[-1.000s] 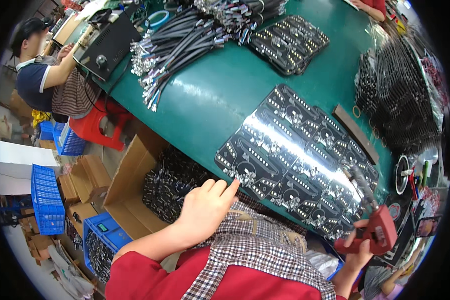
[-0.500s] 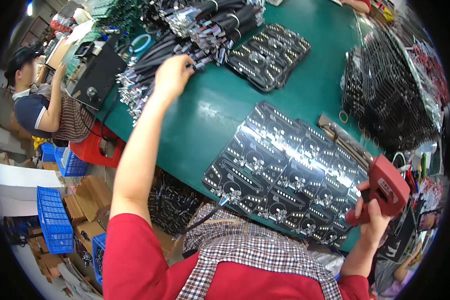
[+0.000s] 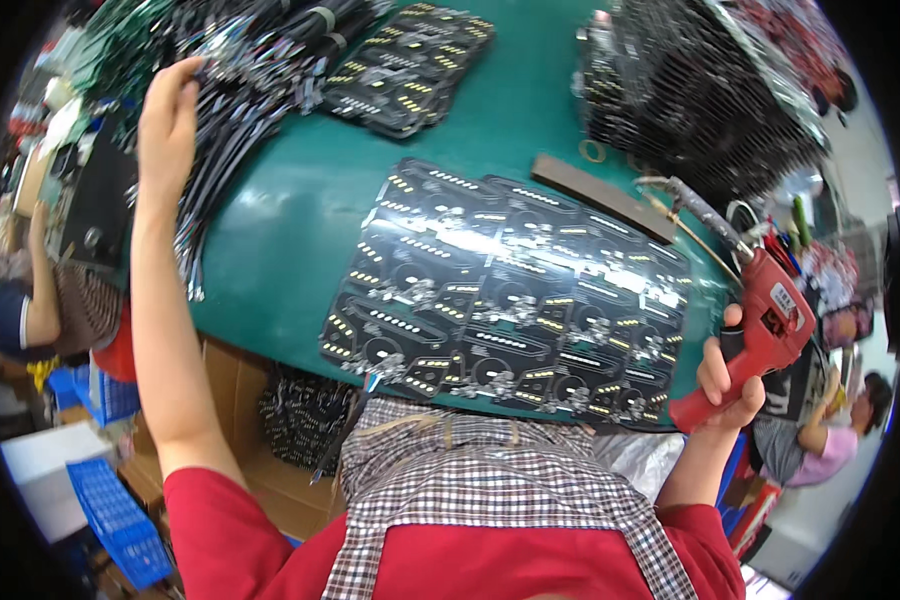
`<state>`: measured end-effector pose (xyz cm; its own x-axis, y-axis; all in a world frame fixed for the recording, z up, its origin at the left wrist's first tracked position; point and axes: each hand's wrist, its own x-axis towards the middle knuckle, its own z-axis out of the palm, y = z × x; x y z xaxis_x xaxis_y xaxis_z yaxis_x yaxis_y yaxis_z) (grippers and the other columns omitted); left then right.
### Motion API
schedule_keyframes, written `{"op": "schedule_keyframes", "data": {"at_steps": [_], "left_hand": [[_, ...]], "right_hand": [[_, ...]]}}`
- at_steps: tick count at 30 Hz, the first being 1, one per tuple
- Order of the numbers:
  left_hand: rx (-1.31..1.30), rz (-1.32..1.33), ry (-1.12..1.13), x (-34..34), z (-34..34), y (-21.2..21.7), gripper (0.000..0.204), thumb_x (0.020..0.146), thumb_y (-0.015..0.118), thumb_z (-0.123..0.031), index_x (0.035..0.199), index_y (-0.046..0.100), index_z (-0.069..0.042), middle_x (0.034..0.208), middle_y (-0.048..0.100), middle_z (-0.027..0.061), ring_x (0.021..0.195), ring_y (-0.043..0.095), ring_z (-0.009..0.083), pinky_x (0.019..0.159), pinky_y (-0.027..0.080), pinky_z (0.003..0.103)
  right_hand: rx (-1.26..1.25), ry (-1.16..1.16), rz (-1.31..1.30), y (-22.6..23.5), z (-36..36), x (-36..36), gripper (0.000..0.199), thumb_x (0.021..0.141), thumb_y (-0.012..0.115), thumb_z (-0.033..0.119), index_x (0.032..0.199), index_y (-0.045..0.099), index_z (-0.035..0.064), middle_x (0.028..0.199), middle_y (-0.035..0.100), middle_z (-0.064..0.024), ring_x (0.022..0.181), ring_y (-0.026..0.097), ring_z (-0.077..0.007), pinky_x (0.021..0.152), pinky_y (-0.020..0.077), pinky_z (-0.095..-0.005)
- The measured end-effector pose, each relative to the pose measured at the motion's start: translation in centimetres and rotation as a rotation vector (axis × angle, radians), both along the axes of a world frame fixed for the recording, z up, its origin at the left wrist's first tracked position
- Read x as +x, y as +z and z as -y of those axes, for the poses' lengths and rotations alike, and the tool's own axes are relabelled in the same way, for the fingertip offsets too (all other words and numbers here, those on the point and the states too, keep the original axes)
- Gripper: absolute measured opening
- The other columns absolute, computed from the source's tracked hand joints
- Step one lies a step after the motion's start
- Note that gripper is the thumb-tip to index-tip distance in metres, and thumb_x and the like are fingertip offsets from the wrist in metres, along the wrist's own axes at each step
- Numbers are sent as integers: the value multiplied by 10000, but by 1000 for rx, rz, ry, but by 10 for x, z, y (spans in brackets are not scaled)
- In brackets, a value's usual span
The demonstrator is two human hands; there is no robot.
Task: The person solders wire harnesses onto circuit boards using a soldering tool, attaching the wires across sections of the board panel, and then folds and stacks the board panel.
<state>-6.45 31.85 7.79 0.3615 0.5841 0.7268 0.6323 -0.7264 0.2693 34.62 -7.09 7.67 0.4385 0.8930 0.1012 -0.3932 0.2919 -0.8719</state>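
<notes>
Left hand (image 3: 167, 112) pinching one black cable bundle (image 3: 240, 70), right hand (image 3: 727, 385) clamped on one red glue gun (image 3: 760, 335), two circuit panels (image 3: 500, 290) (both black)

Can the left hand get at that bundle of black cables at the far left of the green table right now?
Probably yes. The left hand is stretched out and already at the bundle of black cables, fingers on the wire ends, with nothing between them. The right hand holds the red glue gun, clear of that side.

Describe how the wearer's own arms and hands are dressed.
Both forearms are bare. Short red sleeves cover the upper arms. The left hand and right hand have no gloves; no rings, watch or bands are visible. A brown-and-white checked apron lies over the red shirt.
</notes>
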Motion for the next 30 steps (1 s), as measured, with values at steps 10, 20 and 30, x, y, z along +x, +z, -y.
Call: {"op": "schedule_keyframes", "data": {"at_steps": [10,20,30], "left_hand": [[-182,-514,-297,210,97,-13,282,773,635,-163,1047,618,-98,943,627,94,865,617,271,748,491,358],[-327,-845,-715,297,86,-42,310,726,694,-272,974,641,-94,960,614,92,886,610,289,756,484,392],[-243,-915,-668,268,96,2,221,769,651,-213,891,607,-33,907,573,107,812,604,313,707,475,410]], "right_hand": [[73,-247,97,16,43,2,661,808,603,150,1302,213,-54,1118,435,-175,478,397,-77,355,343,-175],[49,-365,154,7,99,6,637,830,600,183,1291,228,-51,1077,449,-185,484,447,-92,353,360,-182],[76,-331,116,-1,94,5,618,815,614,181,1270,269,-54,1051,466,-206,457,451,-101,337,355,-178]]}}
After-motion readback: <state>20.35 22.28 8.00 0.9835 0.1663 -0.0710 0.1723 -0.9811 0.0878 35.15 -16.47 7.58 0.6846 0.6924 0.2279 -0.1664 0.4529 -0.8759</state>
